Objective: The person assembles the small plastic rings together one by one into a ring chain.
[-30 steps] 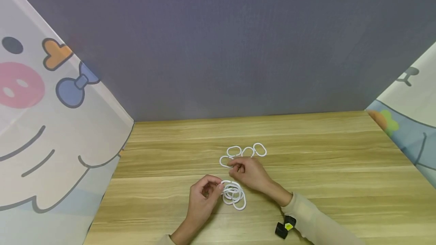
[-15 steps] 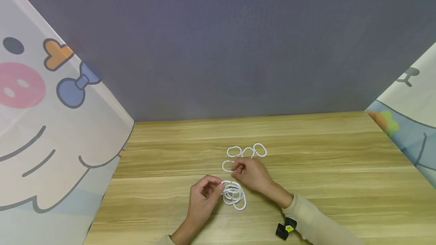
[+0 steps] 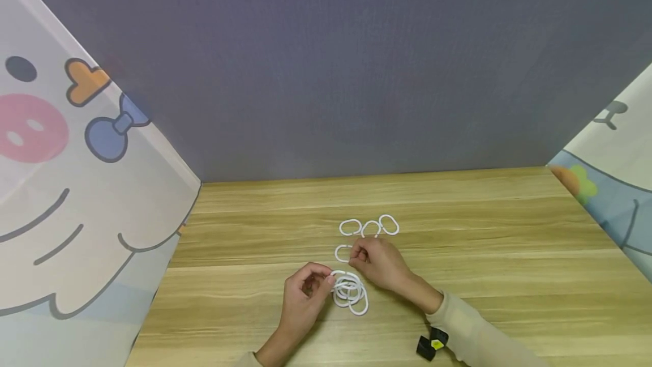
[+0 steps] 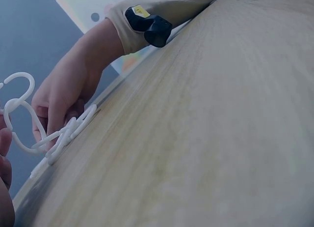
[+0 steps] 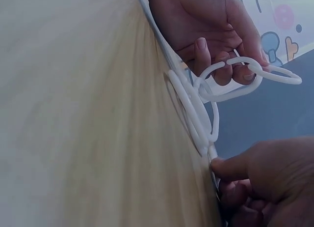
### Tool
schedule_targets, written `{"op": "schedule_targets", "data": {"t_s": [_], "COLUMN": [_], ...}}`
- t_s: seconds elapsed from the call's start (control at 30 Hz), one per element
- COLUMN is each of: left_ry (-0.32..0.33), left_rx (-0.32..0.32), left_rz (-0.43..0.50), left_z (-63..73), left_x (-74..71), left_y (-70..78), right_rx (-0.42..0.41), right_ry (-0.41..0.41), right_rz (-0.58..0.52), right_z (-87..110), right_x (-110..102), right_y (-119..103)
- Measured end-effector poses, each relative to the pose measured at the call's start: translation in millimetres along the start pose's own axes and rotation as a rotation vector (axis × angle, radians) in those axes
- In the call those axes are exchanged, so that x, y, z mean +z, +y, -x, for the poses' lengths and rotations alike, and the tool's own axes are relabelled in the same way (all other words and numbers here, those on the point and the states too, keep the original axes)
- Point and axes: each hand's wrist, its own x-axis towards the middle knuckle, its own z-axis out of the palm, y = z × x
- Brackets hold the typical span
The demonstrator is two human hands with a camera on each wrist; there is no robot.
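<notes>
My left hand [image 3: 305,302] pinches one end of a chain of white plastic links [image 5: 198,114] between thumb and fingers. In the right wrist view the pinched end is raised, while the other links lie bunched on the table. Each link is an oval ring; a small gap shows in one. Just beyond the chain, my right hand [image 3: 382,265] holds a separate white link [image 3: 335,253] by its right end, low at the tabletop. The fingers cover that end of the link.
Three more loose links lie past my right hand: a left one [image 3: 350,220], a middle one [image 3: 371,221] partly behind the hand, and a right one [image 3: 397,224]. A grey panel [image 3: 356,72] rises at the back of the wooden table [image 3: 484,231]. Cartoon-printed walls stand at both sides.
My right hand has drawn the separate link slightly toward me and to the right, away from the other loose links. The left hand and the chain have stayed in place.
</notes>
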Motion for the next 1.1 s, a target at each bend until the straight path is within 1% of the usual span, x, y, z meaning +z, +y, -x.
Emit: {"op": "schedule_targets", "data": {"t_s": [0.1,0.2,0.3,0.4,0.47,0.6,0.7,0.77,0.87,0.97,1.03,1.1], "left_ry": [0.001,0.000,0.000,0.001,0.002,0.003,0.003,0.002,0.000,-0.001,0.000,0.001], "left_rx": [0.000,0.014,0.024,0.026,0.022,0.010,0.012,0.014,0.015,0.016,0.014,0.014], "left_rz": [-0.003,-0.006,-0.008,-0.009,-0.008,-0.008,-0.009,-0.009,-0.008,-0.008,-0.008,-0.011], "left_z": [0.3,0.0,0.1,0.0,-0.1,0.1,0.8,0.8,0.7,0.6,0.7,0.7], "left_x": [-0.1,-0.2,-0.4,-0.4,-0.2,0.0,-0.4,-0.3,-0.2,-0.1,0.0,0.1], "left_y": [-0.2,0.1,0.9,2.0,2.3,1.1,0.0,-0.4,-0.5,-0.5,-0.6,-0.8], "right_rx": [-0.078,-0.128,-0.134,-0.118,-0.110,-0.100,-0.053,-0.003,0.114,0.255,0.318,0.354], "right_ry": [0.027,0.034,0.034,0.033,0.039,0.071,0.098,0.101,0.073,0.037,0.029,0.030], "right_rz": [-0.007,-0.010,-0.012,-0.024,-0.034,-0.083,-0.112,-0.141,-0.209,-0.301,-0.344,-0.375], "right_z": [2.2,3.9,5.0,6.1,6.8,7.7,8.0,8.5,8.6,8.8,9.4,9.8], "right_x": [4.7,11.1,16.1,19.3,19.5,13.3,5.3,-1.5,-12.2,-20.7,-23.7,-25.4], "right_y": [10.4,25.4,37.2,46.7,49.7,46.3,36.5,28.0,14.3,4.5,1.5,0.7]}}
